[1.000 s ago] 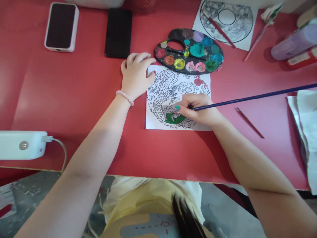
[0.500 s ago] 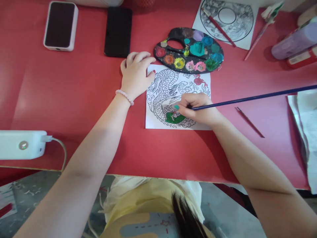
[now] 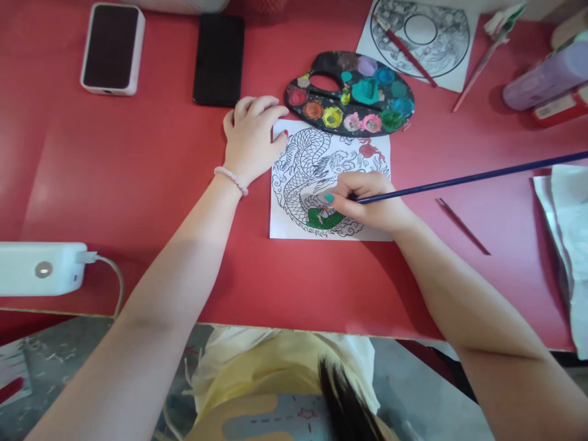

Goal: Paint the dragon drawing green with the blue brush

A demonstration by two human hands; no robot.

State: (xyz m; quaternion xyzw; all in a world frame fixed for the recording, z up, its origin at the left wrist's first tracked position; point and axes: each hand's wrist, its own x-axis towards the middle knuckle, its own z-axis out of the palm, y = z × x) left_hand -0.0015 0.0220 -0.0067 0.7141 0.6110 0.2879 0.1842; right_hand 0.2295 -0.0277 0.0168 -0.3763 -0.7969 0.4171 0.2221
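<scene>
A white sheet with a line-drawn dragon point(image 3: 303, 159) lies on the red table, a patch of its body painted green and a ball at its upper right painted red. My right hand point(image 3: 365, 196) is closed around a long blue paintbrush point(image 3: 441, 182), low over the sheet; the brush's tip is largely hidden by the fingers. At the sheet's upper left corner my left hand point(image 3: 255, 138) lies flat with fingers spread, the thumb on the paper's edge. Touching the top of the sheet is a black palette point(image 3: 316, 101) with wells of many colours.
A black phone point(image 3: 219, 60) and a white-framed device point(image 3: 113, 49) lie at the back left. A white power bank point(image 3: 41, 269) with a cable is at left. A thin brush point(image 3: 463, 226), folded tissue point(image 3: 572, 245), a second drawing point(image 3: 452, 55) and paint bottles point(image 3: 546, 76) are at right.
The far end of the blue paintbrush has swung up slightly, and my right hand has shifted a tiny bit. My left hand, the sheet and the palette stay put.
</scene>
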